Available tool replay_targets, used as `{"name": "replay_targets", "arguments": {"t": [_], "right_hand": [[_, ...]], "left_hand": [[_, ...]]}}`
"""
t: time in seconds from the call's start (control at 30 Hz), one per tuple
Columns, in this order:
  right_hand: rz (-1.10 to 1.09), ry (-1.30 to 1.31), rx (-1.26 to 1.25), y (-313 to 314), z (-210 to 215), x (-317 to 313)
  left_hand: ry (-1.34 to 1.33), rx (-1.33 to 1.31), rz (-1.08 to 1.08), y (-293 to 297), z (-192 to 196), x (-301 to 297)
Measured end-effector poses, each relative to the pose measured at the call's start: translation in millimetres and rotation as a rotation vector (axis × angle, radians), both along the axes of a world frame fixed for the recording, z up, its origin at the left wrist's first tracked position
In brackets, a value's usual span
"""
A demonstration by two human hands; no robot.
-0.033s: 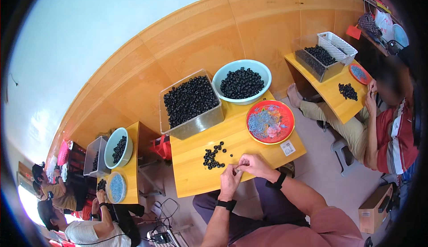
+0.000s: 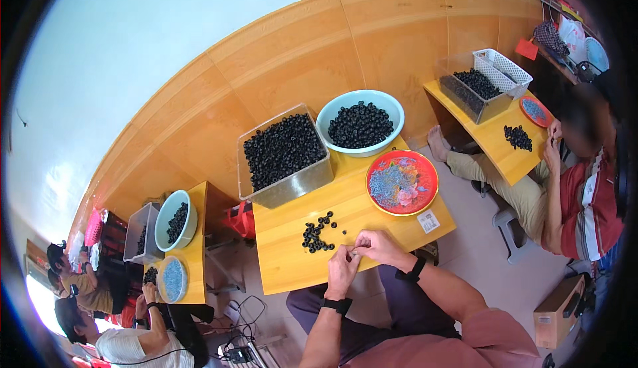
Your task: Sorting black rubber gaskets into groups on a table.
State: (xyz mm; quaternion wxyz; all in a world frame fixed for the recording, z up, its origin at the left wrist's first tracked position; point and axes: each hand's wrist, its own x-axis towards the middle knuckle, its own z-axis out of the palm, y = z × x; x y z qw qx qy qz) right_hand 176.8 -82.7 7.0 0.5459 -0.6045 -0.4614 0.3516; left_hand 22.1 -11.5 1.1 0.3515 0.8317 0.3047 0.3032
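Observation:
My left hand [image 2: 342,269] and my right hand [image 2: 379,247] meet fingertip to fingertip over the front edge of the wooden table [image 2: 286,268]. Both are closed in a pinch, and whatever sits between the fingers is too small and covered to make out. Just left of them lies a loose group of small black rings [image 2: 318,237], with one black piece [image 2: 344,232] apart from it. Beyond my right hand stands a round red floral tray [image 2: 425,198] with a heap of small blue-grey pieces [image 2: 393,185] on it.
At the table's back stand a clear plastic bin [image 2: 292,192] and a light blue basin [image 2: 362,150], both full of black rings. People sit at similar tables [image 2: 502,152] on the right and left. Cables [image 2: 249,325] lie on the floor at lower left.

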Motion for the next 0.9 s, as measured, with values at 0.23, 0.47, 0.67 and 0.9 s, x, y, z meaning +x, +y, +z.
{"name": "replay_targets", "arguments": {"t": [0.23,0.47,0.67,0.9], "right_hand": [[0.265,-0.015,-0.313,0,34,45],[-0.354,-0.138,0.400,75,111,141],[-0.038,-0.515,-0.029,70,118,85],[0.058,-0.754,-0.191,74,70,24]], "left_hand": [[0.015,-0.177,-0.056,-2,17,0],[0.003,-0.179,-0.082,6,11,0],[-0.027,-0.068,-0.067,9,19,2],[-0.073,-0.103,-0.093,3,17,0]]}}
